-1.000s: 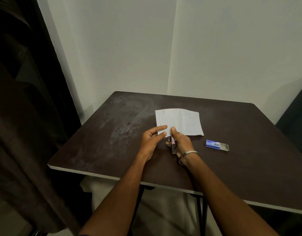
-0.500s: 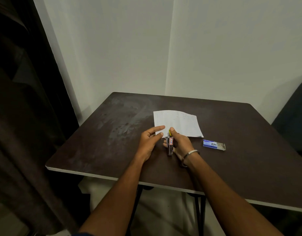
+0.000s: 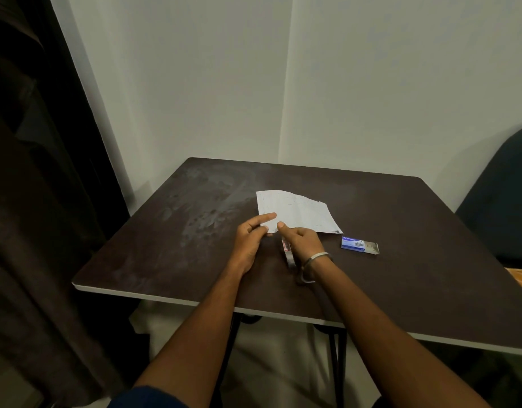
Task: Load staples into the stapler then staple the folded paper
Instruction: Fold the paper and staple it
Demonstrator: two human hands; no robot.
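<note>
The right hand (image 3: 302, 241) is gripping the stapler (image 3: 288, 251) at the folded paper (image 3: 298, 214), whose corner the left hand (image 3: 251, 240) is pinching on the table (image 3: 171, 231); stapling seems underway, needing a firm squeeze.

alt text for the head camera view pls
A person's left hand pinches the near corner of a folded white paper while the right hand grips a small metal stapler at that corner, on a dark brown table. A blue staple box lies to the right.

A dark brown desk (image 3: 171, 254) with a pale edge stands in the corner of white walls (image 3: 195, 83), with a dark curtain (image 3: 33, 201) at the left and a dark chair (image 3: 501, 201) at the right.
</note>
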